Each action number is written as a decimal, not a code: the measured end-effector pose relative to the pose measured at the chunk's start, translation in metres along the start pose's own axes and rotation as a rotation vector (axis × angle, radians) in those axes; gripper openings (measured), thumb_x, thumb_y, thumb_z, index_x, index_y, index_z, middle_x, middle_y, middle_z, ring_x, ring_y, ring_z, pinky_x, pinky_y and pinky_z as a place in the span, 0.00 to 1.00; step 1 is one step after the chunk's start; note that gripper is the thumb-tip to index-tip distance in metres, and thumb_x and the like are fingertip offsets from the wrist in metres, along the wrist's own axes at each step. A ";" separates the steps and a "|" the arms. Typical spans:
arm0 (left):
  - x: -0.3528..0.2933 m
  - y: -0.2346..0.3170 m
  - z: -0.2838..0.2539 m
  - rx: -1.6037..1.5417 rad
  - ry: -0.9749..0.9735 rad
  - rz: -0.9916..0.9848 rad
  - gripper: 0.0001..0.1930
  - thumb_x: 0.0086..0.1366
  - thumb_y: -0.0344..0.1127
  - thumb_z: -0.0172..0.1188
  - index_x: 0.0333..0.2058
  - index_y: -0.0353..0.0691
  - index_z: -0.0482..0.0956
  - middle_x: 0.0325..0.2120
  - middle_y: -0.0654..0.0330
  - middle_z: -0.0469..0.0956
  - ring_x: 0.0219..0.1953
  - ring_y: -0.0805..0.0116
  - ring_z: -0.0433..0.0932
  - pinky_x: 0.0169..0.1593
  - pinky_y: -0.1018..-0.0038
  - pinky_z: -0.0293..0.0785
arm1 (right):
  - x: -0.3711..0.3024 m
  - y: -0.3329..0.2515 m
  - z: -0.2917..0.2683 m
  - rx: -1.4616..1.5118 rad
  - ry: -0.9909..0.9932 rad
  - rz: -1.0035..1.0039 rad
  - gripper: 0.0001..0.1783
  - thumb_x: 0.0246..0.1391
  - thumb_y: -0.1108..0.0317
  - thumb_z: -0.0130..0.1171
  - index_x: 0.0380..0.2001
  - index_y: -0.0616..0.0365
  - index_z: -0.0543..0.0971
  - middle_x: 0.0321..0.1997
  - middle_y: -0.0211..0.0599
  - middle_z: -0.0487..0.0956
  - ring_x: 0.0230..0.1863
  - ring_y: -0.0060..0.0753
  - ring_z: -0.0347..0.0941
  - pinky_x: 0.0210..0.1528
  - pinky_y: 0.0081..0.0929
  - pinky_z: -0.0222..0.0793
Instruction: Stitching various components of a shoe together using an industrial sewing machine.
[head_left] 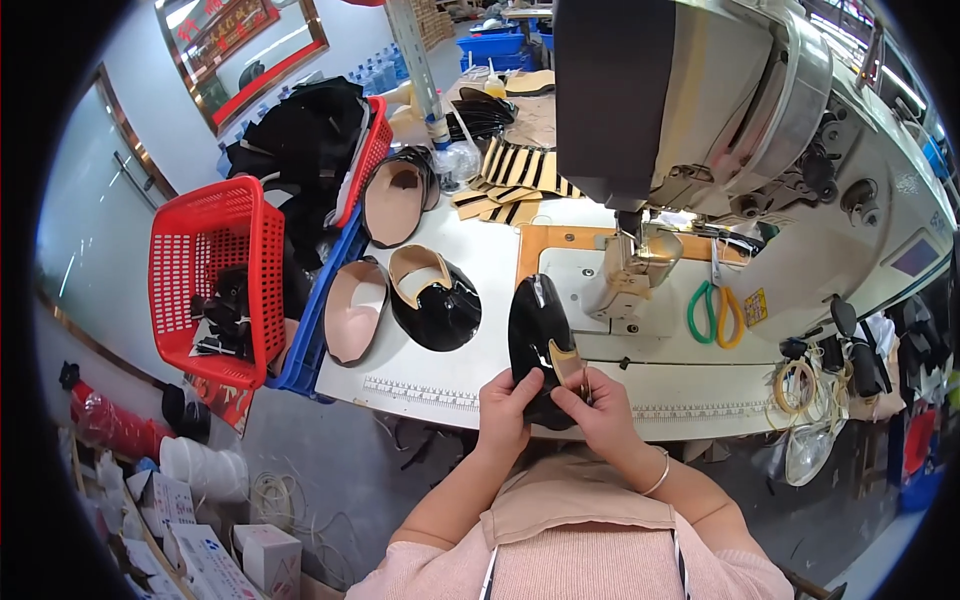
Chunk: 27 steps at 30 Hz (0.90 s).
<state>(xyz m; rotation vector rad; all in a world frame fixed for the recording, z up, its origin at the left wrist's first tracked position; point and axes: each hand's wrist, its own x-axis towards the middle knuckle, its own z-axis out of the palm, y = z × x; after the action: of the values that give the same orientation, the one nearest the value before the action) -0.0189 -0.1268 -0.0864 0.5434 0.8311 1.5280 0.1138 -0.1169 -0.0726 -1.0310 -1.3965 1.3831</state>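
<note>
Between both hands I hold a glossy black shoe upper [537,318] with a beige lining, over the front edge of the sewing table. My left hand [509,408] grips its lower left side, thumb on top. On the lower right side, my right hand [597,402] pinches it near the lining. To the left on the table lies another black shoe upper [440,318] with its beige opening showing. Beside it sit a shoe upper turned lining side out [354,312] and a further one [392,205] behind. The sewing machine [625,270] stands just beyond my hands.
Green-and-orange-handled scissors [716,314] lie right of the needle area. A red basket [218,285] with black scraps stands left, by a blue crate [325,300]. Striped beige pieces [520,180] are piled behind the machine bed. A ruler strip [420,392] runs along the table's front edge.
</note>
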 end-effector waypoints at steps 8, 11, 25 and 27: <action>-0.006 -0.009 -0.026 0.382 -0.161 0.112 0.14 0.60 0.39 0.57 0.37 0.32 0.76 0.34 0.57 0.77 0.36 0.71 0.74 0.44 0.76 0.69 | -0.001 -0.011 -0.033 -0.439 0.120 -0.698 0.10 0.42 0.70 0.65 0.28 0.59 0.74 0.22 0.23 0.70 0.22 0.17 0.59 0.25 0.16 0.58; -0.010 -0.023 -0.012 -0.008 -0.415 0.356 0.13 0.58 0.31 0.58 0.41 0.34 0.74 0.42 0.53 0.74 0.45 0.66 0.72 0.52 0.73 0.65 | -0.013 -0.006 -0.051 -0.034 0.432 -0.240 0.15 0.47 0.66 0.62 0.38 0.56 0.72 0.25 0.24 0.69 0.22 0.17 0.60 0.25 0.14 0.57; 0.065 0.017 0.060 0.440 -0.781 -0.267 0.14 0.59 0.31 0.58 0.43 0.33 0.74 0.33 0.63 0.77 0.34 0.79 0.74 0.39 0.81 0.71 | 0.026 -0.052 -0.119 -0.480 0.377 -0.559 0.21 0.42 0.88 0.41 0.42 0.66 0.72 0.43 0.41 0.75 0.43 0.29 0.72 0.48 0.20 0.65; 0.054 0.041 0.090 0.511 -0.678 -0.157 0.12 0.54 0.27 0.63 0.39 0.33 0.77 0.29 0.66 0.77 0.30 0.82 0.73 0.33 0.83 0.69 | 0.038 -0.062 -0.122 -0.452 0.497 -0.838 0.22 0.39 0.88 0.43 0.41 0.66 0.72 0.44 0.42 0.74 0.46 0.32 0.70 0.49 0.22 0.64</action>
<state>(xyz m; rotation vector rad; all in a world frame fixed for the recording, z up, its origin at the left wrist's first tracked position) 0.0145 -0.0563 -0.0054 1.2542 0.6947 0.8766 0.2239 -0.0509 -0.0116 -0.8196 -1.5115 0.1867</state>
